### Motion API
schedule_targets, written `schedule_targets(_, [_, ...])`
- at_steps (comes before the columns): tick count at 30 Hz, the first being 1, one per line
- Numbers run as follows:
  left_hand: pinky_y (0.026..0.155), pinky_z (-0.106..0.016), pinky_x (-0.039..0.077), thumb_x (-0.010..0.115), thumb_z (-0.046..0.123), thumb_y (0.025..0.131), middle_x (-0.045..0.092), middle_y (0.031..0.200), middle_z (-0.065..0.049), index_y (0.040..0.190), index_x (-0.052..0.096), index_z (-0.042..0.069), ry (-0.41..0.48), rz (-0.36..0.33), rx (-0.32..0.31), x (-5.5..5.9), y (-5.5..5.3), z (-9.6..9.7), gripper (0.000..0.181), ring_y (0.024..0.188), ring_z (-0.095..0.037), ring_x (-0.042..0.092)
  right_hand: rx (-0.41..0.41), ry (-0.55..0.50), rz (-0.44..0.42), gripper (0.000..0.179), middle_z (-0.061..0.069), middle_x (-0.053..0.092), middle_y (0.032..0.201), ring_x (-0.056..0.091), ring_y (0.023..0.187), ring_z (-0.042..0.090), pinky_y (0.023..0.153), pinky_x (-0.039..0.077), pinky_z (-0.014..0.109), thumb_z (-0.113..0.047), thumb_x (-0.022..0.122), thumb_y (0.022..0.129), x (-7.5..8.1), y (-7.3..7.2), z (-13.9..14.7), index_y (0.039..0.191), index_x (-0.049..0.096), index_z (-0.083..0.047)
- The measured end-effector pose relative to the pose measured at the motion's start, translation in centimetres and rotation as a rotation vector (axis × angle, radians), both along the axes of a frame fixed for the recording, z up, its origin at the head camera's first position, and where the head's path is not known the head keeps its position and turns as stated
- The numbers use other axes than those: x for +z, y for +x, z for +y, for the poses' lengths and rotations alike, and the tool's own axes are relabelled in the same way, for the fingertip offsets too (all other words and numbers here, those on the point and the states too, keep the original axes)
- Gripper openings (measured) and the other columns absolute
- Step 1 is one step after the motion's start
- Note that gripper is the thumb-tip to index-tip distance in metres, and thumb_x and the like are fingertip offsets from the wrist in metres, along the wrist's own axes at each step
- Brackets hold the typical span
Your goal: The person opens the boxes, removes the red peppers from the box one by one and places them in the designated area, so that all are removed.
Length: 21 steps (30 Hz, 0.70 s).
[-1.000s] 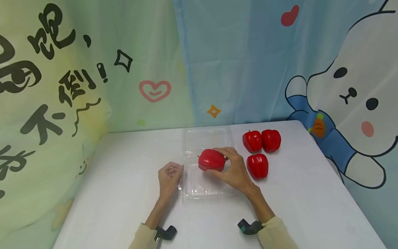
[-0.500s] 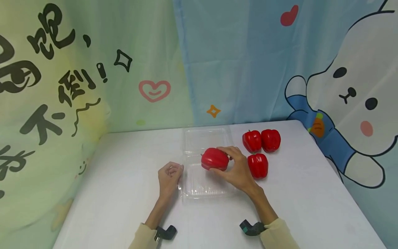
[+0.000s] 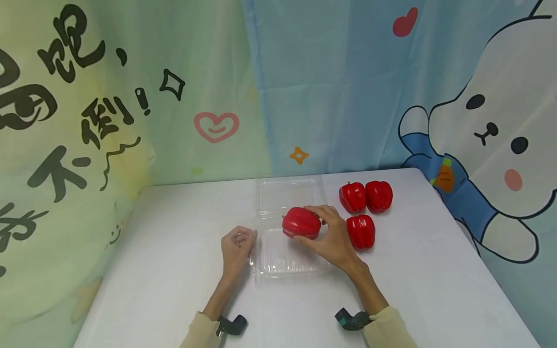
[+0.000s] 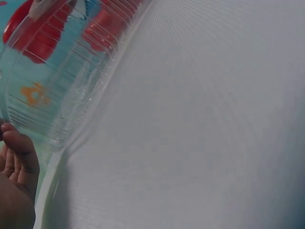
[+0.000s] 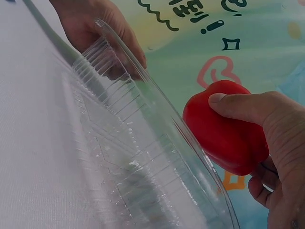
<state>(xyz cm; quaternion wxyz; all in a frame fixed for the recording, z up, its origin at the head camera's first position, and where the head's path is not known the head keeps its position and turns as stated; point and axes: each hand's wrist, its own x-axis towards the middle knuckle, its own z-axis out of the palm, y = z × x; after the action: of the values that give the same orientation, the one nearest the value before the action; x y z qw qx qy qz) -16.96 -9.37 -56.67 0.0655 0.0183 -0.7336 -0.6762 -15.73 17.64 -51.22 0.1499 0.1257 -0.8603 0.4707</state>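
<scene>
A red bell pepper is gripped by my right hand, thumb on the near side and fingers on the far side. It is over the base of a clear plastic clamshell container, whose lid lies opened out behind. In the right wrist view the held pepper shows just past the container's rim. At the left edge of the container my left hand has curled fingers. The left wrist view has this hand pinching the rim of the ribbed container wall.
Right of the container stand three more red bell peppers: one at the back, one beside it and one nearer. All rest on a white tabletop. A printed curtain hangs behind the table.
My right hand has shifted slightly to the right with the held pepper, mostly in the first half second. The left hand and the container look unmoved.
</scene>
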Motion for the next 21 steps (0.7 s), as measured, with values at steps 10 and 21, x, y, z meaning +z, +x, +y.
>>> schedule_targets(10, [0.049,-0.016,0.042,0.074,0.007,0.101,0.070,0.072,-0.027,0.098,0.071,-0.003,0.002,0.003,-0.002,0.2,0.1,0.0,0.010,0.052,-0.008,0.057,-0.028,-0.001,0.031,0.084,0.007,0.073,0.134,0.068,0.118,0.024,0.087,0.066,0.048,-0.017,0.103,0.067,0.4,0.4,1.0,0.142,0.068,-0.011])
schedule_targets(21, [0.051,-0.017,0.043,0.075,0.009,0.101,0.070,0.072,-0.026,0.097,0.072,-0.001,-0.018,-0.004,0.013,0.1,0.0,0.0,0.011,0.053,-0.008,0.057,-0.104,0.010,0.082,0.085,0.012,0.072,0.136,0.066,0.121,0.026,0.090,0.066,0.049,-0.015,0.103,0.066,0.6,1.2,2.9,0.143,0.067,-0.009])
